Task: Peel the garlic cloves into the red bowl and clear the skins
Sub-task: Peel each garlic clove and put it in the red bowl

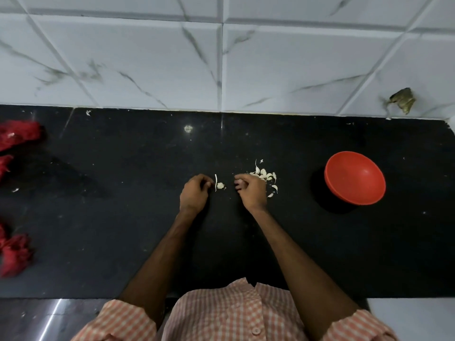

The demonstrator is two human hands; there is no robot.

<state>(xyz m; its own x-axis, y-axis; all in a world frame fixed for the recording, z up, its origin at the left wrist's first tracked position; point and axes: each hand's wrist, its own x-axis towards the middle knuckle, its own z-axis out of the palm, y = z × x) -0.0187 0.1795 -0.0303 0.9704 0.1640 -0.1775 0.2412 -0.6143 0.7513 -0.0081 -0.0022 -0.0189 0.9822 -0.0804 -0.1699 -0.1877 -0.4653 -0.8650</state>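
A red bowl (355, 177) stands on the black counter (123, 217) to the right, and nothing shows inside it. A small pile of garlic cloves (264, 175) lies just beyond my right hand (251, 191), whose fingers are curled; what they hold is hidden. My left hand (195, 192) is curled too, its fingertips close to a thin strip of skin (216, 182). A small pale garlic piece (220, 185) lies on the counter between the two hands.
Red fabric or petal clumps (17, 252) lie along the counter's left edge. White marble-look wall tiles (221, 57) rise behind the counter, with a damaged spot (402, 99) at the right. Tiny skin flakes dot the counter.
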